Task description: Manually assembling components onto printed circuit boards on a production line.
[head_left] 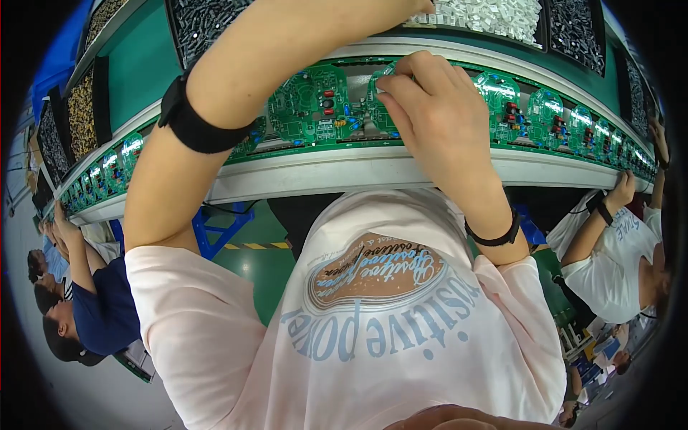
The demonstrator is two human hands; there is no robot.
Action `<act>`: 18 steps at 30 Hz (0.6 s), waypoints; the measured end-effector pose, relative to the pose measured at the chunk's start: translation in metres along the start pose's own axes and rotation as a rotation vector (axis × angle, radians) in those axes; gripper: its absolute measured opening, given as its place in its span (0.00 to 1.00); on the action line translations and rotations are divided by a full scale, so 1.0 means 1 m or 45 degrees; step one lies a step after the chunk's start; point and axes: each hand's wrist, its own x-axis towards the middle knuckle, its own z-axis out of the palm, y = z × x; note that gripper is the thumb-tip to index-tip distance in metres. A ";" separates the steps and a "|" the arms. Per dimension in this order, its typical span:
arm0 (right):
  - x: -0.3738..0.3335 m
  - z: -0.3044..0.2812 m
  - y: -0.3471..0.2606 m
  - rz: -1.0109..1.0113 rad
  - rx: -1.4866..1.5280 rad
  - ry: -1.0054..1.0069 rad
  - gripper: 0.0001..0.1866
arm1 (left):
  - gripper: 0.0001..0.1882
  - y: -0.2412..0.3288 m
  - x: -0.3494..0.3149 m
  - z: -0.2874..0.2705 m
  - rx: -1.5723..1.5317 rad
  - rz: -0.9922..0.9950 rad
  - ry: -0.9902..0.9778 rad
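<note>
A: Doing what with the right hand (pixel 444 100)?

B: Bending finger and thumb close together, right at a green board (pixel 378 118), just past the near rail (pixel 308 175). Not seeing if really pinching a tiny part, so not telling.

A: And with the left hand (pixel 412 8)?

B: Hanging it out much farther past the near rail, by the tray of white parts (pixel 494 21). Losing most of it at the top of the view, so not telling if spread or pinching.

A: Why holding the hands so far apart?

B: Perhaps for having one by the small parts and one by the board, both at once.

A: Seeing more boards?

B: Yes, seeing a long row of boards (pixel 308 100) along the near rail. Maybe lining up like that for being easy to get at with bent arms.

A: Why putting trays behind?

B: Maybe for leaving the spot by the near rail to the boards. Also finding a tray of dark parts (pixel 208 29) toward the near rail's left end, and another dark tray (pixel 575 32) toward its right end. Probably sorting by kind, for not mixing up little bits.
</note>
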 end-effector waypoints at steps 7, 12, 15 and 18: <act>-0.001 -0.003 0.005 0.030 0.046 0.037 0.08 | 0.06 -0.004 -0.001 0.012 0.126 0.104 0.163; -0.001 -0.003 0.004 0.057 0.037 0.028 0.07 | 0.07 -0.004 -0.003 0.001 -0.024 0.063 0.273; -0.001 -0.003 0.002 0.048 0.040 0.014 0.07 | 0.08 0.000 -0.016 -0.012 -0.130 0.048 0.370; -0.001 -0.004 0.001 0.042 0.048 0.016 0.07 | 0.08 0.011 -0.037 -0.032 -0.209 0.053 0.489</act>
